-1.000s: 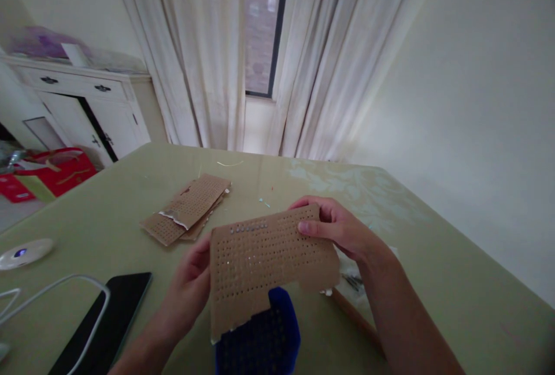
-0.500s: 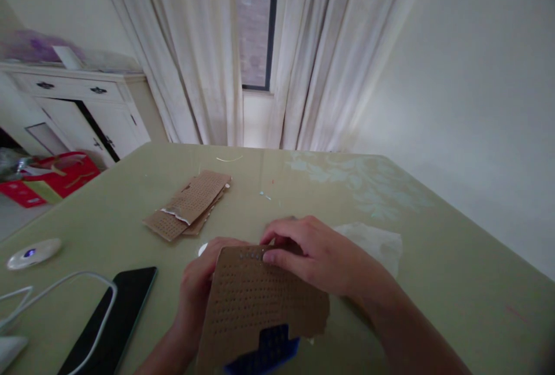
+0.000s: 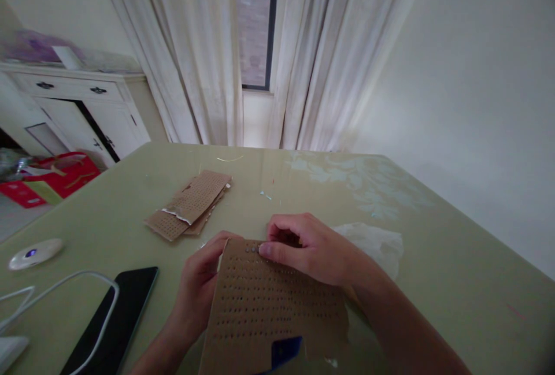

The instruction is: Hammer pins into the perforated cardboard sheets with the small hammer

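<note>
A brown cardboard sheet (image 3: pixel 260 300) punched with rows of small holes is held up tilted in front of me. Several small shiny studs (image 3: pixel 252 249) sit along its top edge, and a blue patch (image 3: pixel 286 352) shows near its bottom. My left hand (image 3: pixel 199 282) is closed around the sheet's left side, its fingers mostly hidden behind. At the top edge my right hand (image 3: pixel 312 248) pinches, with the thumb on the front face beside the studs and the other fingers curled over behind. Whether a stud is between those fingertips is hidden.
Several similar punched cardboard pieces (image 3: pixel 191 204) lie stacked on the table (image 3: pixel 433 259). To the left are a black tablet-like slab (image 3: pixel 117 311), a white cable (image 3: pixel 113 300) and a white oval device (image 3: pixel 35 253). A crumpled translucent sheet (image 3: pixel 377 245) lies behind my right forearm.
The cardboard has tilted and shifted slightly, so less of the blue patch shows. My right thumb has moved a little left along the top edge, covering more of the studs.
</note>
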### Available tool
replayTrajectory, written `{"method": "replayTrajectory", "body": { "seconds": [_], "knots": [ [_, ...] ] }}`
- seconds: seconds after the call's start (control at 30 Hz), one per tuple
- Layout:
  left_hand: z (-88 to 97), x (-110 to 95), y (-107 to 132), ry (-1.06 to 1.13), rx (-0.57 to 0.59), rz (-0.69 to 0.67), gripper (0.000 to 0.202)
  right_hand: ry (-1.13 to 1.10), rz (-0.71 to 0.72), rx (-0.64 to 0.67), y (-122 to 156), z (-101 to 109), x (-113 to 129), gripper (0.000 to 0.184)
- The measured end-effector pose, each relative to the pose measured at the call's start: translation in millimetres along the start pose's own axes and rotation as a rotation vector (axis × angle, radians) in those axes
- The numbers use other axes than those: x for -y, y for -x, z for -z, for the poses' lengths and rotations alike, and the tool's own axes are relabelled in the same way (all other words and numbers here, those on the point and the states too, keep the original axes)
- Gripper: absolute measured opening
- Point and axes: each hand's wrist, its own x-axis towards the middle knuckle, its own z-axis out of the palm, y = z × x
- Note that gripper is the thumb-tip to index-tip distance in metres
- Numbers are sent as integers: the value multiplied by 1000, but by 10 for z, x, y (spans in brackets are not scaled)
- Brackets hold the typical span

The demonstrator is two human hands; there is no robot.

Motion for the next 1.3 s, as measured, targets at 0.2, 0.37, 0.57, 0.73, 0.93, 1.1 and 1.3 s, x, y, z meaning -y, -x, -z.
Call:
{"method": "replayTrajectory", "body": {
  "seconds": [0.2,0.37,0.57,0.73,0.93,1.1,1.3],
  "knots": [
    [-20,3,39,11,5,14,11,-46,-18,12,-18,-3,-36,33],
    [-8,42,64,-8,-1,21,15,-32,-24,21,-20,-10,-14,33],
    [24,69,5,-123,-53,-72,15,-33,-18,-5,-21,-1,-17,33],
    [37,102,14,-209,-23,-156,11,-76,-39,35,-22,-3,-35,33],
    [22,68,45,-261,-50,-246,4,-122,-73,97,-19,-8,-50,34],
    [17,41,80,-298,-47,-343,7,-59,-97,106,-9,-29,-47,31],
    [-4,10,26,-304,8,-270,8,0,-93,63,-50,-39,-81,32]
  ]
}}
